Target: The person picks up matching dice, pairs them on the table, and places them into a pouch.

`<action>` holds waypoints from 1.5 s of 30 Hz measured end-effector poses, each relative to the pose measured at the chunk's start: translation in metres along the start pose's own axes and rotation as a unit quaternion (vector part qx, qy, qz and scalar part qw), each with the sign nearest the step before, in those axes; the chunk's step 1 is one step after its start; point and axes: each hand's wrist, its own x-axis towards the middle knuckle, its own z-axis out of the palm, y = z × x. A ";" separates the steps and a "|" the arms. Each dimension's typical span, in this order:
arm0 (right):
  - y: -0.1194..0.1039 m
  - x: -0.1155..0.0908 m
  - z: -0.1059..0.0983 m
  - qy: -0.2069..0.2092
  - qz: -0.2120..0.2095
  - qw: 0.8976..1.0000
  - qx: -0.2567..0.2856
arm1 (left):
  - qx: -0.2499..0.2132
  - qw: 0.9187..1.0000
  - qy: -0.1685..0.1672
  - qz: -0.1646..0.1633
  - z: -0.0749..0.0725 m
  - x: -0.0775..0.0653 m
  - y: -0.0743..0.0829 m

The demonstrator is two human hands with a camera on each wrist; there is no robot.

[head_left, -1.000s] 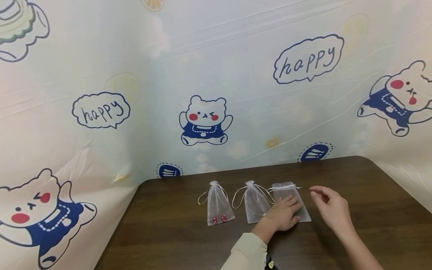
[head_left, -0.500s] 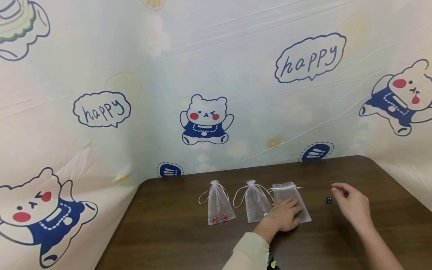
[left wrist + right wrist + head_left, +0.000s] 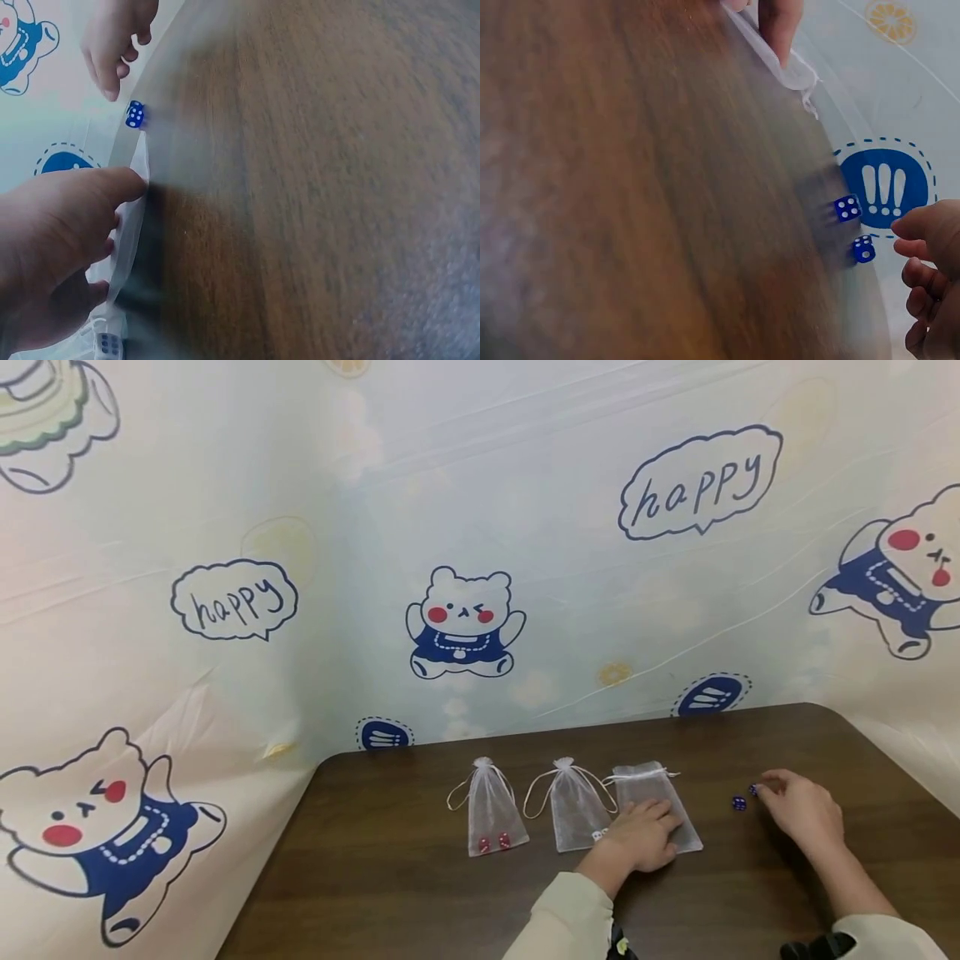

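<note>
In the head view my left hand rests with its fingers spread on a flat white organza drawstring bag. Left of it lies a second organza bag, tied at the neck, with white dice inside, partly covered by the hand. My right hand is at the right, beside two blue dice. One blue die lies apart from the fingers; the other blue die is right by the fingertips. In the right wrist view both blue dice sit just beyond the loosely bent fingers, with nothing pinched.
A third tied organza bag at the left holds red dice. All lie on a dark brown wooden table. A printed cloth backdrop hangs behind the table's far edge.
My right hand has moved right, away from the bag, leaving first one and now two blue dice in view on the table. The left hand has stayed on the bag.
</note>
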 end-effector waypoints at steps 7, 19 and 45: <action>0.002 0.008 0.003 -0.039 0.055 0.997 -0.023 | -0.001 1.000 -0.001 -0.003 0.001 0.002 0.001; 0.006 0.000 0.000 -0.020 0.045 0.999 -0.011 | 0.003 1.000 0.001 0.000 0.001 0.000 0.001; -0.042 -0.074 0.011 -0.132 -0.270 0.953 0.047 | -0.011 1.000 0.016 0.002 -0.001 0.000 -0.001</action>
